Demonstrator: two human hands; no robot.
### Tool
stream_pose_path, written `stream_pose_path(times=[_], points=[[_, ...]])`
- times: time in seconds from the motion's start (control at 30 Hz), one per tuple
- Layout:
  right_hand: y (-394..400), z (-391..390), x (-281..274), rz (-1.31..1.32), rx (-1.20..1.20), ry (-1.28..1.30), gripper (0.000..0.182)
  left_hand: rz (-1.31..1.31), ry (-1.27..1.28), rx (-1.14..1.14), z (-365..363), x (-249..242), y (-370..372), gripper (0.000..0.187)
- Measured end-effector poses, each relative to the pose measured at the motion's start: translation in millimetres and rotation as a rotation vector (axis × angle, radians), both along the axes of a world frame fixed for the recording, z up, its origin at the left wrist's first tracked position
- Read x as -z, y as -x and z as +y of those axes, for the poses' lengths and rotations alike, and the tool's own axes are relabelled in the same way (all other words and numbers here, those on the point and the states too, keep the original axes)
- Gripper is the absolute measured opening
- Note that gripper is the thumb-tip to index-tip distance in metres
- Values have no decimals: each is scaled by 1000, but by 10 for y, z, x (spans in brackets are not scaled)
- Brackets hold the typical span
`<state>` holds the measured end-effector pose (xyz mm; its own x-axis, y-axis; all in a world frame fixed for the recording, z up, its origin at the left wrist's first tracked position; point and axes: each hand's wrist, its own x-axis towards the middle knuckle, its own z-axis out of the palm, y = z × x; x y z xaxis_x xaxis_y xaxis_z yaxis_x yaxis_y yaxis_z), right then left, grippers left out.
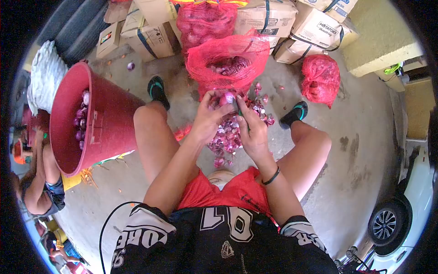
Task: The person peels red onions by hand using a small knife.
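Between my knees, my left hand (209, 117) is closed around a red onion (224, 98), whose side facing the right hand looks pale. My right hand (254, 134) grips a small knife (240, 112) with a green handle, its blade against or very close to the onion; the blade is mostly hidden by fingers. Under both hands lies a heap of purple onion skins (226, 136) on the floor. Just beyond them stands an open red mesh sack (200, 65) with onions inside. To the left, a large tilted red bin (108, 121) holds several peeled-looking onions (81, 119).
A full red mesh sack (205, 25) and strapped cardboard boxes (264, 18) stand at the back. Another red sack (320, 78) sits at right. One loose onion (131, 66) lies on the floor. Another person (40, 187) sits at far left; a car wheel (388, 226) is at right.
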<state>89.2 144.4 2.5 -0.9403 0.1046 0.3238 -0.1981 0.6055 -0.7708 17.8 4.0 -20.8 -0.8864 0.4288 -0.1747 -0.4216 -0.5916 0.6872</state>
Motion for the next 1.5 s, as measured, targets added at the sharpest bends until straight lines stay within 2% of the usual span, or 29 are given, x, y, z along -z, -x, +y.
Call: stream_pose_path(times=[0.07, 0.17, 0.27, 0.37, 0.4, 0.5, 0.6, 0.7, 0.8, 0.93, 1.13, 1.23, 1.43, 1.47, 1.5], points=[[-23, -33, -15, -25, 44, -32, 50, -6, 7, -2, 1, -4, 1, 44], [-7, -31, -27, -13, 68, 69, 38, -14, 11, 4, -7, -71, 3, 45], [77, 23, 160, 129, 81, 176, 37, 8, -27, 57, -41, -106, 14, 46], [60, 74, 68, 63, 163, 304, 35, 38, -98, 134, -94, -82, 31, 48], [40, 106, 89, -81, 178, 470, 37, 43, -127, 158, -112, -79, 30, 48], [-6, 223, 56, -177, 96, 779, 39, 16, -185, 164, -129, -59, 36, 48], [-64, 225, -57, -133, -90, 702, 41, -9, -171, 108, -110, -12, 50, 49], [-84, 218, -71, -189, -78, 786, 41, -12, -162, 72, -95, 10, 68, 51], [-26, 278, 13, -158, 68, 769, 41, 1, -134, 104, -129, -42, 65, 52], [12, 389, 93, -96, 106, 769, 42, 1, -103, 152, -153, -56, 55, 53], [22, 528, 65, -167, 289, 1004, 42, 14, -105, 145, -173, 7, 100, 47], [-15, 551, 93, -243, 257, 839, 44, 24, -90, 149, -177, 21, 110, 42], [-36, 353, 116, -116, 76, 124, 53, 13, -13, 125, -177, 0, 106, 41], [-64, 334, 82, -273, 81, 315, 57, 7, 8, 119, -168, -5, 101, 41], [-48, 309, 39, -198, 98, 212, 57, 1, 29, 112, -159, -10, 98, 41]])
